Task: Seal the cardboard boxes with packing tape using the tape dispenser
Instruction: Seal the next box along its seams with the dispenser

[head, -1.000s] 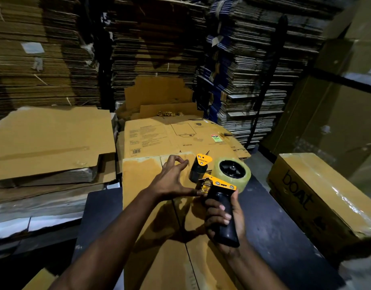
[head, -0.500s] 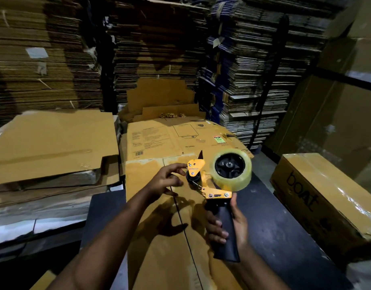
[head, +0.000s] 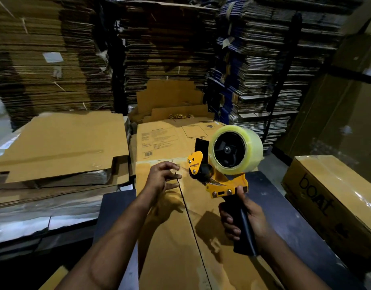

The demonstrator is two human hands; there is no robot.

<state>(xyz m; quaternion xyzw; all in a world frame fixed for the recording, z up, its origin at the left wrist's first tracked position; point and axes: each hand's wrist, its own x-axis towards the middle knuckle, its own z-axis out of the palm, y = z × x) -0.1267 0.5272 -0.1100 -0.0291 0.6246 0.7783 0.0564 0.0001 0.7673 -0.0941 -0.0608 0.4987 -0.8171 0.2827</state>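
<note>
A brown cardboard box [head: 170, 237] lies on the dark table in front of me, its two top flaps meeting at a centre seam. My right hand [head: 243, 218] grips the black handle of a yellow tape dispenser [head: 220, 181], held upright above the box with a clear tape roll [head: 235, 148] on top. My left hand [head: 162, 178] hovers just left of the dispenser's front, above the far end of the seam, fingers curled and apart. Whether a tape end is pinched between those fingers I cannot tell.
A taped box marked "boat" [head: 331, 197] sits at the right. Flattened cartons [head: 59, 143] are piled at the left, and more printed flat cardboard [head: 165, 137] lies behind the box. Tall stacks of flat cardboard fill the background. The dark table [head: 285, 206] shows on both sides of the box.
My right hand has raised and tilted the dispenser upright, with the roll now high. My left hand has come off the dispenser's front and spread its fingers.
</note>
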